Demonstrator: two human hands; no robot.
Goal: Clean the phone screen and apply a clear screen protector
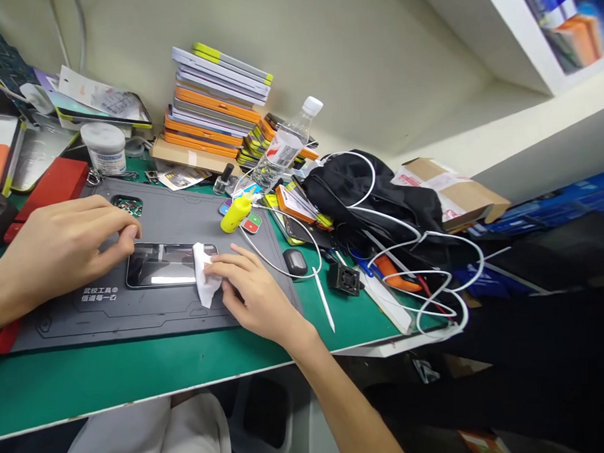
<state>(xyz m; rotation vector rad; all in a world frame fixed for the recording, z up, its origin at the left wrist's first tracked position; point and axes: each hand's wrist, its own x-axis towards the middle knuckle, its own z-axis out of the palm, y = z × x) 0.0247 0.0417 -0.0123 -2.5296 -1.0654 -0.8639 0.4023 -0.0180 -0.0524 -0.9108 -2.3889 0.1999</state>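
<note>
A smartphone lies screen up on a grey work mat, its glass reflecting a bright strip. My right hand pinches a white tissue that rests across the phone's right end. Over the phone's left end hovers my left hand, fingers curled and thumb near the index fingertip; whether anything is between them cannot be seen. Just beyond that hand, small metal parts sit in a recess of the mat. A yellow squeeze bottle stands behind the tissue.
Stacked flat boxes, a clear plastic bottle and a white tub line the back. To the right are a black mouse, a white stylus, a small fan, looping white cables and a black bag. Red boxes sit left.
</note>
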